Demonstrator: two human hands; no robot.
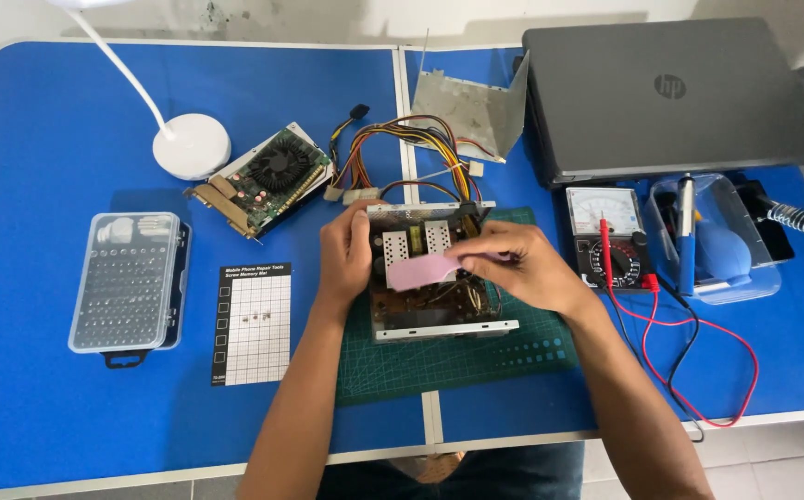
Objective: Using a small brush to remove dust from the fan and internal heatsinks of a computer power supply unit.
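Note:
An opened power supply unit (439, 319) with bare circuit board and a bundle of coloured cables (402, 148) sits on a green cutting mat (476, 356) at the table's middle. My left hand (344, 255) grips its left side wall. My right hand (522, 268) holds a pink rectangular pad (420, 271) flat over the board's inside, fingers pinching its right end.
A graphics card (268, 176) and white lamp base (191, 145) lie behind left. A clear bit case (129, 281) and screw mat (252, 321) are at left. An analog multimeter (605, 236) with red and black leads, a tool tray (716, 241), a closed laptop (670, 93) and a metal cover (467, 106) are at right.

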